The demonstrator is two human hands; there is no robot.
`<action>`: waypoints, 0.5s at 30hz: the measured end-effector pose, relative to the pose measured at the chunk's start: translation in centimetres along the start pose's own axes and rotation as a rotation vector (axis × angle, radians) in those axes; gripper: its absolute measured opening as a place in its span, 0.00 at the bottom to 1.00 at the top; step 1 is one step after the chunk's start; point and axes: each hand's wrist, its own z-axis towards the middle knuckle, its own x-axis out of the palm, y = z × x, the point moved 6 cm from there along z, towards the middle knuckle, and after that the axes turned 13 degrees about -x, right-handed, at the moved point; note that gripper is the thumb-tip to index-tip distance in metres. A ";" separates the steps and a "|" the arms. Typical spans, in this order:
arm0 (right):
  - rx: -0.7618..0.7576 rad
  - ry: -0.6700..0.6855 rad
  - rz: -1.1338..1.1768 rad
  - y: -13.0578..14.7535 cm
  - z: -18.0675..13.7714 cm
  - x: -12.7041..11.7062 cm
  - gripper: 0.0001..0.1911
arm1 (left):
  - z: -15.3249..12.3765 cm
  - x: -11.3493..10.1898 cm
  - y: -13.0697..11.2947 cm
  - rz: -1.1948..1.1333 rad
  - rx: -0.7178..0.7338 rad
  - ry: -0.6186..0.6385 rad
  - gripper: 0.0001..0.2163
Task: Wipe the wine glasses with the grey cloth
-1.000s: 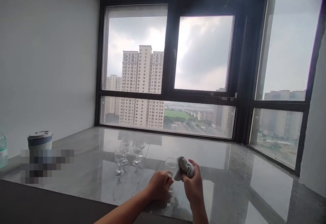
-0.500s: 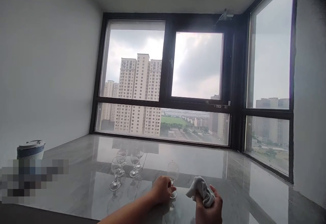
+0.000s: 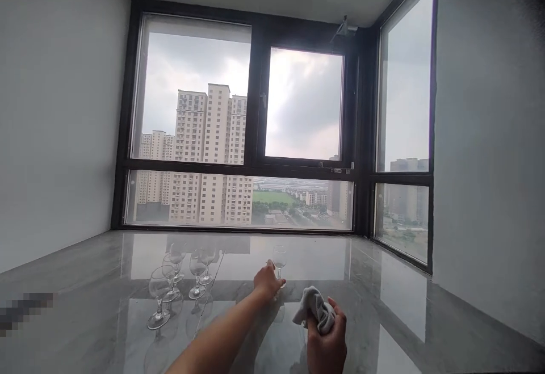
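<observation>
1. The left hand (image 3: 267, 280) reaches out ahead, fingers bent in around the lower stem of a stemmed glass (image 3: 279, 253); this glass stands upright, at eleven o'clock from the right hand (image 3: 326, 344); whether its foot touches the countertop (image 3: 370, 323), I cannot tell.
2. The right hand is half curled, gripping a bunched grey cloth (image 3: 318, 310); the cloth bulges out at the hand's eleven o'clock, apart from the glass.
3. Five more stemmed glasses (image 3: 197, 269) stand upright in a loose cluster, at nine o'clock from the left hand; the nearest one sits at the cluster's eight o'clock.
4. A dark-framed window (image 3: 304, 101) rises at twelve o'clock beyond the glossy countertop; a side window (image 3: 404, 101) stands at two o'clock.
</observation>
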 end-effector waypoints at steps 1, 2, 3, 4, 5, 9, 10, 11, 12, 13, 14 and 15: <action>0.003 0.014 -0.003 0.0 0.0 -0.2 0.30 | -0.7 -0.6 0.7 -0.002 0.017 -0.023 0.20; 0.011 0.024 -0.007 0.0 0.0 -0.3 0.30 | -1.6 -1.4 1.8 -0.011 0.048 -0.052 0.17; 0.024 0.034 -0.009 0.0 0.0 -0.4 0.30 | -2.8 -2.3 3.2 -0.034 0.081 -0.096 0.14; 0.038 0.044 -0.007 -0.1 -0.1 -0.4 0.30 | -4.1 -3.4 4.8 -0.072 0.116 -0.155 0.11; 0.052 0.057 -0.003 -0.2 -0.2 -0.3 0.30 | -5.4 -4.7 6.8 -0.131 0.141 -0.236 0.09; 0.086 0.123 0.042 -0.7 -0.4 0.4 0.32 | -9.4 -9.3 15.5 -0.408 0.066 -0.566 0.11; 0.095 0.135 0.050 -0.8 -0.4 0.5 0.33 | -9.5 -10.0 17.1 -0.455 0.021 -0.605 0.12; 0.107 0.141 0.051 -1.1 -0.3 0.4 0.34 | -9.2 -10.5 18.4 -0.492 -0.037 -0.631 0.14; 0.121 0.138 0.045 -1.3 -0.2 0.3 0.35 | -8.6 -10.9 19.4 -0.517 -0.102 -0.647 0.16; 0.132 0.132 0.038 -1.6 0.0 0.2 0.35 | -7.6 -11.2 20.0 -0.529 -0.175 -0.653 0.19; 0.138 0.122 0.033 -1.8 0.2 -0.1 0.35 | -6.4 -11.5 20.4 -0.528 -0.244 -0.651 0.22; 0.140 0.109 0.032 -1.9 0.5 -0.3 0.35 | -5.2 -11.8 20.5 -0.516 -0.302 -0.644 0.24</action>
